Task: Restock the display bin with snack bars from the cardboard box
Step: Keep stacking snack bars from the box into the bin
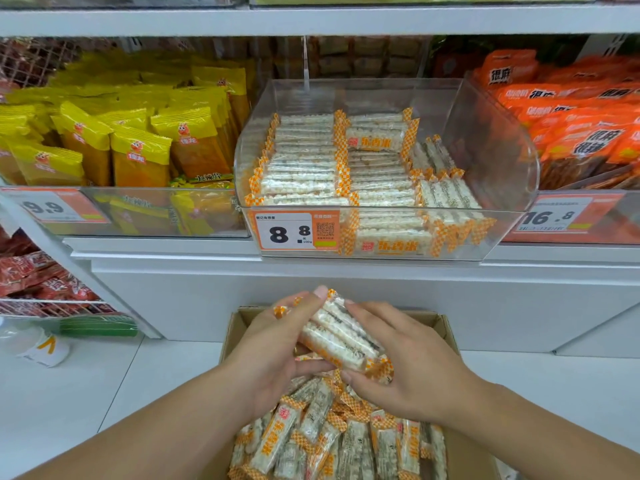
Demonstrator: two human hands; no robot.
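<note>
A small stack of white rice snack bars with orange checked ends is held above the cardboard box. My left hand grips the stack from the left, thumb at its upper end. My right hand grips it from the right, fingers curled under the lower end. The box on the floor holds several loose bars of the same kind. Higher up on the shelf stands the clear display bin, with rows of the same bars stacked in its left and middle parts and fewer on its right.
A price tag reading 8.8 is on the bin's front. Yellow snack packs fill the bin to the left, orange packs the one to the right. Red packs lie on a lower wire rack at left. A white shelf base stands behind the box.
</note>
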